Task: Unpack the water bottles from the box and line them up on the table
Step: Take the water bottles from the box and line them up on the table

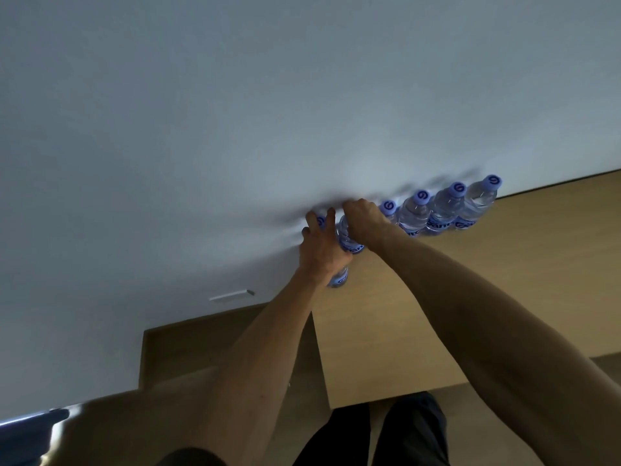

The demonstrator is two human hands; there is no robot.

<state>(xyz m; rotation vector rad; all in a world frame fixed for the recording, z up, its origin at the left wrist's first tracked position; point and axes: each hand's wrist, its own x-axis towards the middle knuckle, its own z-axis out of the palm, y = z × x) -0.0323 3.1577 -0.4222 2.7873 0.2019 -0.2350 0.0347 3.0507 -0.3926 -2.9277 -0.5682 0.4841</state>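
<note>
Several clear water bottles with blue caps stand in a row along the wall on the light wooden table (437, 297); the far-right bottle (479, 205) ends the row. My right hand (363, 220) curls over the top of a bottle (349, 242) at the row's left end. Just left of it, my left hand (319, 252) holds another bottle (338, 280) by its body, two fingers raised beside its blue cap (321, 221). Both held bottles are mostly hidden by my hands. The box is out of view.
A white wall (235, 129) runs right behind the bottles. The table's left edge lies just below my left hand, with a lower brown surface (174, 351) beyond it. A dark object (33, 428) sits at the bottom left. My dark trousers (413, 432) show below the table's near edge.
</note>
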